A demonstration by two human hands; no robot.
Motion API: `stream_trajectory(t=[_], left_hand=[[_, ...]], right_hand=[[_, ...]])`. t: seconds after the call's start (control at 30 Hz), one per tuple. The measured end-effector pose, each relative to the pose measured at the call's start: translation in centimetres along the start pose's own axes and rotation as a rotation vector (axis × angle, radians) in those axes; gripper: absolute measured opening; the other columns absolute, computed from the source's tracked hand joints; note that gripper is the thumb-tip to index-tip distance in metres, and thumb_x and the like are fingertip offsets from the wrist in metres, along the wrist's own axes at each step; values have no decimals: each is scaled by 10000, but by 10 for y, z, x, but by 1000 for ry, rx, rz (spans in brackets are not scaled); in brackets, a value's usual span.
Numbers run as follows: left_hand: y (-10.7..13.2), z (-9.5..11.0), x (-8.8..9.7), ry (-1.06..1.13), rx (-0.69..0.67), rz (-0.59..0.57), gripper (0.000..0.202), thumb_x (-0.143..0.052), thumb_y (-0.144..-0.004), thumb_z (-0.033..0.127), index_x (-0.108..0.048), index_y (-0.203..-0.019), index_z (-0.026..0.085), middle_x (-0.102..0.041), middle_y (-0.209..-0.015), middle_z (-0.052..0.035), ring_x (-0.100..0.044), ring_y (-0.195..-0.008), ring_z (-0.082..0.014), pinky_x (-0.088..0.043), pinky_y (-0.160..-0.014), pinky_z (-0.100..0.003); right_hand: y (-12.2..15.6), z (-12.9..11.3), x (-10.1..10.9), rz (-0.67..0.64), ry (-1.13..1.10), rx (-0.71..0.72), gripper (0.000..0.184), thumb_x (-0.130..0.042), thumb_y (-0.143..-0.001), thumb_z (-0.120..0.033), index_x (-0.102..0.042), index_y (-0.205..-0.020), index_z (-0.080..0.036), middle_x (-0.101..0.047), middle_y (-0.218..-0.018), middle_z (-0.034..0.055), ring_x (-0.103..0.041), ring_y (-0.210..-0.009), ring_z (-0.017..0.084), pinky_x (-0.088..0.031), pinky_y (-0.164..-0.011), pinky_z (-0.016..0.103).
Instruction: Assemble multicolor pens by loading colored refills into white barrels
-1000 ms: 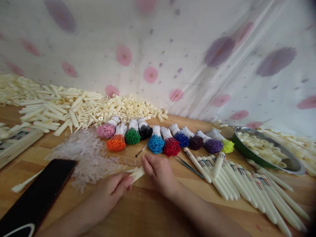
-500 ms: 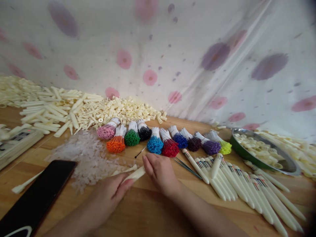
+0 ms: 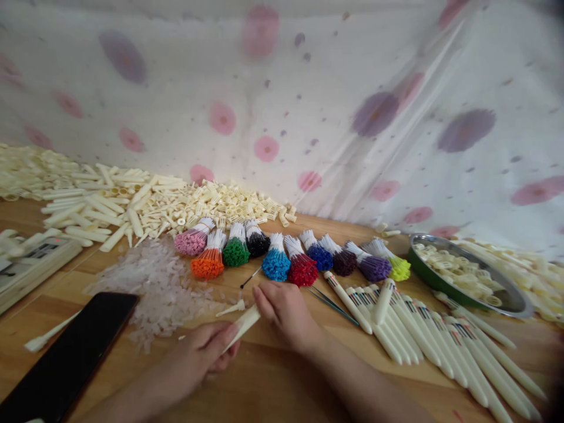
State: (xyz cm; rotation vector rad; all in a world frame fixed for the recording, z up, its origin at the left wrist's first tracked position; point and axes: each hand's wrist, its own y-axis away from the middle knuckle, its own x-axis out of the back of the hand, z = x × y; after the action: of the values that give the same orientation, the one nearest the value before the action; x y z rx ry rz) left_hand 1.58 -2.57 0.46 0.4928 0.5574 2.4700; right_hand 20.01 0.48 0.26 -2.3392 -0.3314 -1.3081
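Note:
A cream pen barrel [image 3: 245,325] slants between my two hands above the table. My left hand [image 3: 205,351] is closed around its lower part. At the upper end, my right hand [image 3: 286,312] pinches the barrel with curled fingers that hide its tip. Just beyond my left hand lies a small cream plastic piece with a thin stem [image 3: 231,308]. A single black-tipped refill [image 3: 250,278] rests above my right hand. Close by stand bundles of refills in several colours, the red bundle [image 3: 301,269] and the light blue bundle [image 3: 276,264] being nearest.
Tweezers [image 3: 333,306] and a row of multicolour pens [image 3: 425,335] lie to the right, before a metal dish [image 3: 524,306] of cream parts. On the left are a black phone [image 3: 73,358], clear plastic bits [image 3: 152,288] and a device [image 3: 48,258]. Cream parts [image 3: 110,200] are heaped behind.
My left hand has shifted slightly down along the barrel, showing more of it and the small stemmed piece behind. My right hand keeps its grip. The view has tilted slightly.

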Motion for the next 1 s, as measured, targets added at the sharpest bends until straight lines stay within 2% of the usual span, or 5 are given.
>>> stream_trajectory(t=[0.17,0.4,0.7,0.93,1.0], left_hand=[[-3,-5,-17,-450,-225,410,267,-449,-785,445,-585,-727,223,-604,-690,-48,-526,-650,-211,-368,-618,-311],[9,4,6,140,140,-211,584,-245,-786,689,-559,-779,196,-247,-507,98,-125,-404,-78,-129,-359,-177],[0,4,-15,-523,-179,419,264,-417,-793,414,-567,-730,206,-581,-690,-51,-546,-680,-244,-376,-673,-358],[13,7,5,34,65,-127,560,-245,-824,624,-612,-761,207,-301,-462,93,-159,-356,-72,-184,-342,-184],[11,3,3,12,49,-97,520,-260,-833,602,-580,-711,210,-295,-475,90,-211,-363,-75,-209,-358,-178]], right_hand=[[-3,4,4,-75,-6,-44,448,-409,-923,-250,-485,-489,-172,-381,-425,-58,-310,-380,72,-214,-407,205],[4,-3,7,18,3,177,423,-310,-945,-381,-597,-725,-162,-550,-664,45,-493,-623,142,-354,-592,232],[-1,1,3,36,44,35,474,-351,-954,-247,-522,-517,-177,-448,-433,-32,-364,-386,94,-236,-440,226],[9,-6,7,65,78,274,444,-270,-953,-388,-599,-747,-173,-579,-670,64,-514,-636,165,-368,-596,257],[7,-8,1,63,117,211,432,-272,-958,-308,-590,-702,-166,-565,-618,49,-506,-577,149,-344,-555,250]])
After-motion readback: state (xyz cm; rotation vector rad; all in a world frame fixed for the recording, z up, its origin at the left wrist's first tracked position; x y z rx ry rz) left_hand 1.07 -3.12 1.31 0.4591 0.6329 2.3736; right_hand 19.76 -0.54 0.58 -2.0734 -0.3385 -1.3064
